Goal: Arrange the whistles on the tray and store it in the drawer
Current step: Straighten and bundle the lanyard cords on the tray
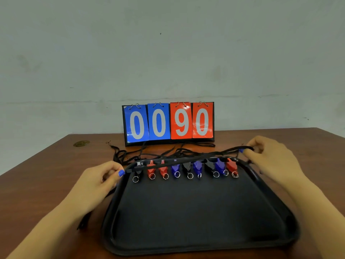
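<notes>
A black tray [196,212] lies on the wooden table in front of me. Several whistles, black, red and blue, stand in a row along its far edge, among them a red whistle [151,168] and a blue whistle [220,166], each with a metal ring. A black lanyard cord [188,159] stretches taut above the row. My left hand [101,181] pinches the cord's left end by the tray's left rim. My right hand [270,156] pinches the other end beyond the tray's far right corner.
A flip scoreboard [168,123] reading 0090 stands at the back of the table [46,174]. Loose black lanyards [130,153] lie tangled between it and the tray. A wall rises behind the table. No drawer shows.
</notes>
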The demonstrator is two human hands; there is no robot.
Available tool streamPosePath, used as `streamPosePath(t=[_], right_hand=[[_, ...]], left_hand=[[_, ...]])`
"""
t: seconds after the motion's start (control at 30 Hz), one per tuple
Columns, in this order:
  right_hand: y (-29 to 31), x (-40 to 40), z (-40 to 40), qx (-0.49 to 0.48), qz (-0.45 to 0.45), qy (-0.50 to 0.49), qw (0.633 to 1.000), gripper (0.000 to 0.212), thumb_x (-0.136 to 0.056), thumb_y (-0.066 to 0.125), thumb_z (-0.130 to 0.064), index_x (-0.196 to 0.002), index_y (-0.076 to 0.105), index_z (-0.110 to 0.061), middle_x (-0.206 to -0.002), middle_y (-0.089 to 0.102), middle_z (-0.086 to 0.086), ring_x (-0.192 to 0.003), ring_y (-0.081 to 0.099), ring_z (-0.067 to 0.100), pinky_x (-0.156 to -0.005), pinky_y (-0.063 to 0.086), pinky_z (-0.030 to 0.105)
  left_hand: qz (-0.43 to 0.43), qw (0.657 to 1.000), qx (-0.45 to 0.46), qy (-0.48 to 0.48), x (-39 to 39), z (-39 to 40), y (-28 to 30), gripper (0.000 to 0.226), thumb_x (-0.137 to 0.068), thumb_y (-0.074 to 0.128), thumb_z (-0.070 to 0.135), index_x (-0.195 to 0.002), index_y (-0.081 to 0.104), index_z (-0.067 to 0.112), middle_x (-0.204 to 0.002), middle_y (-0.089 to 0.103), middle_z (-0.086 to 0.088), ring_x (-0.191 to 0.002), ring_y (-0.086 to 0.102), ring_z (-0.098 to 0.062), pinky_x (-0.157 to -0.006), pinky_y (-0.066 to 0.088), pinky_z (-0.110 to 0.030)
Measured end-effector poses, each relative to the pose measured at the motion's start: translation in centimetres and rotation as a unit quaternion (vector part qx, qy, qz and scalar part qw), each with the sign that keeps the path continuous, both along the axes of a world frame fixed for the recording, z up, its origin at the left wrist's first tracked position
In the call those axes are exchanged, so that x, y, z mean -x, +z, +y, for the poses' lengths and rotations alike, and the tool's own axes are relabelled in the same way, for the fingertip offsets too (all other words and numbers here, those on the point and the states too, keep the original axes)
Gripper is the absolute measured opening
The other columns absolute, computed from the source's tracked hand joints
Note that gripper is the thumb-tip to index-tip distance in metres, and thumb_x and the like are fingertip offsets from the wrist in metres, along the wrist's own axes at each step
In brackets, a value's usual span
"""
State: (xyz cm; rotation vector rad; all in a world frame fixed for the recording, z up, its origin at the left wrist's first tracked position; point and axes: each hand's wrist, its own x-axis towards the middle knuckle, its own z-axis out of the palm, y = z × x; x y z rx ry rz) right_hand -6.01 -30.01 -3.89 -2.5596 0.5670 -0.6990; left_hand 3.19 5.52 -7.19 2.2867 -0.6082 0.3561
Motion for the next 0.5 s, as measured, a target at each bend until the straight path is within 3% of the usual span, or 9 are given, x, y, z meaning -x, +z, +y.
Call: streamPosePath(t=[0.13, 0.27, 0.37, 0.5], right_hand=[[0.0, 0.2, -2.1, -0.043, 0.07, -0.044, 0.996, 0.013, -0.084, 0.062, -0.039, -0.081, 0.062, -0.026, -0.078, 0.061, -0.004, -0.07, 0.056, 0.019, -0.063, 0.044, 0.03], [0.3, 0.9, -3.3, -0.177, 0.207, -0.052, 0.961, 0.022, -0.084, 0.065, -0.019, -0.086, 0.065, 0.003, -0.069, 0.05, 0.013, -0.048, 0.033, 0.019, -0.044, 0.028, 0.023], [0.3, 1.3, -3.9, -0.173, 0.285, -0.061, 0.941, 0.014, -0.081, 0.063, -0.006, -0.087, 0.064, 0.007, -0.073, 0.041, 0.015, -0.048, 0.024, 0.017, -0.044, 0.022, 0.022], [0.3, 1.2, -4.1, -0.117, 0.33, -0.07, 0.934, 0.019, -0.082, 0.057, 0.001, -0.098, 0.067, 0.005, -0.07, 0.042, 0.013, -0.048, 0.027, 0.017, -0.044, 0.025, 0.023]], left_hand=[[0.045, 0.998, -0.046, 0.007, -0.4, 1.2, 0.1, 0.016, -0.089, 0.058, 0.013, -0.076, 0.065, 0.02, -0.059, 0.065, 0.011, -0.052, 0.055, -0.004, -0.053, 0.038, -0.013], [0.09, 0.994, -0.067, 0.013, -0.7, 1.4, 0.0, 0.016, -0.089, 0.059, 0.014, -0.075, 0.066, 0.02, -0.052, 0.063, 0.004, -0.042, 0.051, -0.001, -0.047, 0.04, -0.015], [0.112, 0.991, -0.072, 0.006, -0.7, 1.3, 0.0, 0.016, -0.088, 0.059, 0.013, -0.075, 0.066, 0.019, -0.049, 0.061, 0.002, -0.039, 0.049, -0.001, -0.044, 0.04, -0.012], [0.112, 0.989, -0.092, 0.007, -0.7, 1.3, 0.0, 0.016, -0.088, 0.059, 0.013, -0.075, 0.066, 0.02, -0.051, 0.062, 0.005, -0.041, 0.051, 0.001, -0.047, 0.04, -0.015]])
